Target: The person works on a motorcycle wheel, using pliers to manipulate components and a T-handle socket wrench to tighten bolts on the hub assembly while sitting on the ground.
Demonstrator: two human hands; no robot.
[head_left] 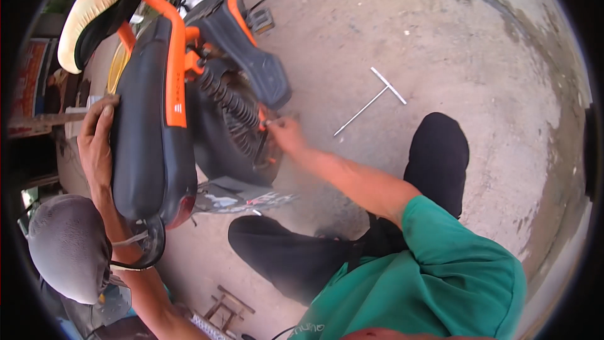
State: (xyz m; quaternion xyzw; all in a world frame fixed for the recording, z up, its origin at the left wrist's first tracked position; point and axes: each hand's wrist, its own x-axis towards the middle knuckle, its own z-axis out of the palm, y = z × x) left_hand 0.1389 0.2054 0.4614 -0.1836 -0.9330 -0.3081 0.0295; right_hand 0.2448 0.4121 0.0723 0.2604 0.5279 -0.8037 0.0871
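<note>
An electric scooter or moped with orange frame tubes (171,16) and a long black seat (148,132) stands in front of me on the left. My left hand (97,135) grips the seat's left edge, fingers pointing forward. My right hand (286,135) reaches to the lower end of the coil-spring shock absorber (220,92), beside the rear wheel (242,129). Its fingers are pinched together; whatever they hold is too small and blurred to make out. A black footrest panel (267,79) juts out just beyond that hand.
A silver T-handle wrench (371,106) lies on the concrete floor to the right. A grey-covered rounded object (68,245) stands at lower left by my forearm. Below it is a small wooden stool (226,308). My knees in black trousers (440,151) flank the work area.
</note>
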